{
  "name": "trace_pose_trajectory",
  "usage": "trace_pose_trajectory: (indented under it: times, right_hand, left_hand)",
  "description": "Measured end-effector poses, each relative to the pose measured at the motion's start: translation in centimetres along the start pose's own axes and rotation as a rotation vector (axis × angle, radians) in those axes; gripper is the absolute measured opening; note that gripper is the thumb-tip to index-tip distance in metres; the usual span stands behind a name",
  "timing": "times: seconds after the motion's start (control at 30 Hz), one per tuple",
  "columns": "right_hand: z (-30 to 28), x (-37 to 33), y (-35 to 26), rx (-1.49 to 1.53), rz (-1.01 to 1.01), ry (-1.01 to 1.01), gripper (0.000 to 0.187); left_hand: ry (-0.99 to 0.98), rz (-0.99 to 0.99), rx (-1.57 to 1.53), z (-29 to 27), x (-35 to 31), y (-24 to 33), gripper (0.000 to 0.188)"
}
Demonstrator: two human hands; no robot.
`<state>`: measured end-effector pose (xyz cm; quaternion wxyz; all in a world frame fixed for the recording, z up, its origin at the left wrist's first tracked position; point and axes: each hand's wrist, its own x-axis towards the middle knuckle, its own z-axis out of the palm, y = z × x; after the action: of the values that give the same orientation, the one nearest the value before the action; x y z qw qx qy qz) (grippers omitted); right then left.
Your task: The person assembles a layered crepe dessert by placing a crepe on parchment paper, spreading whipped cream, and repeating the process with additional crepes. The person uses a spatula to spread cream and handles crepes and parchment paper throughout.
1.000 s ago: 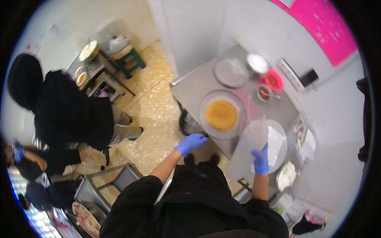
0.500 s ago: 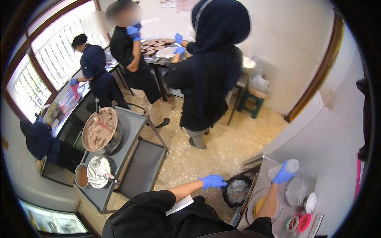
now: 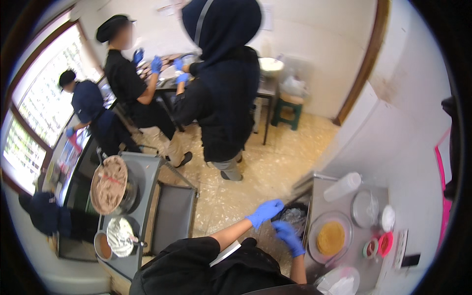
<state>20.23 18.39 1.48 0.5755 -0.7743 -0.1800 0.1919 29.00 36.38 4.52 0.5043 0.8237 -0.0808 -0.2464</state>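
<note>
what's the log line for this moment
left hand: nothing visibly held, near bin | right hand: same, near tray | tray: round golden cake

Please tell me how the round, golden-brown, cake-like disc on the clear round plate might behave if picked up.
The round, golden-brown, cake-like disc looks like sponge, so it is probably soft and fairly light. Being broad and low, it might sag or crack if lifted by one edge. Lying flat on the clear round plate, it seems unlikely to roll.

We see blue L glove [image 3: 265, 212], blue R glove [image 3: 290, 238], blk short-sleeved top [image 3: 182, 265], white strip [image 3: 225, 253] L, nr waist.
</note>
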Motion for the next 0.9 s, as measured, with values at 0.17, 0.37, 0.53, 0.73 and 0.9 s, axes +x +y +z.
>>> trace_pose_trajectory:
  times: [0.17, 0.37, 0.53, 0.73, 0.9]
  right_hand:
    - [7.8, -2.6, -6.6, 0.346, -0.064, -0.109, 0.038]
    - [2.1, -7.9, -9.7, 0.229, -0.068, 0.508, 0.019]
    - [-5.0, -23.8, -10.5, 0.443, -0.009, 1.33, 0.017]
    - [-10.4, -38.8, -9.7, -0.005, 0.42, 1.739, 0.038]
    - [-2.1, -43.8, -4.8, 0.281, 0.486, 2.041, 0.044]
  left_hand:
    - [-0.072, 0.217, -0.037, 4.6, 4.0, 0.8, 0.032]
    - [-0.571, 0.182, -0.157, 7.9, 4.9, 10.7, 0.043]
    - [-1.178, -0.132, -0.415, 8.1, -0.7, 21.6, 0.057]
    - [-1.096, 0.166, -0.155, 21.0, -2.3, 25.2, 0.048]
    - [-1.095, 0.044, -0.245, 32.0, -2.6, 19.1, 0.042]
